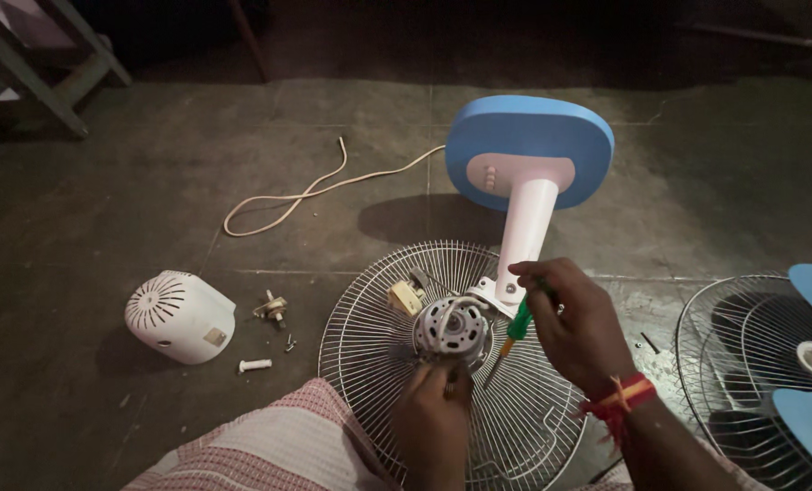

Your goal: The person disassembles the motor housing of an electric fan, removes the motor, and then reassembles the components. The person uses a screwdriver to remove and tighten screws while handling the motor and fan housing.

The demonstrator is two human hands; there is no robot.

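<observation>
Low in the frame, left hand [433, 400] grips the motor [451, 329]; right hand [574, 323] holds a green screwdriver [516, 325] at it, apparently loosening screws; the tip needs careful seating.

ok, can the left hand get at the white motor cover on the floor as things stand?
Probably yes, but not freely: the left hand is gripping the fan motor. The white motor cover lies apart to its left on open floor, with only a few small loose parts beside it and nothing across the way.

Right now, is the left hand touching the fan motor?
Touching. The head view shows the left hand reaching up from below, its fingers against the underside of the fan motor, with no gap between them. The right hand holds a green screwdriver beside it.
</observation>
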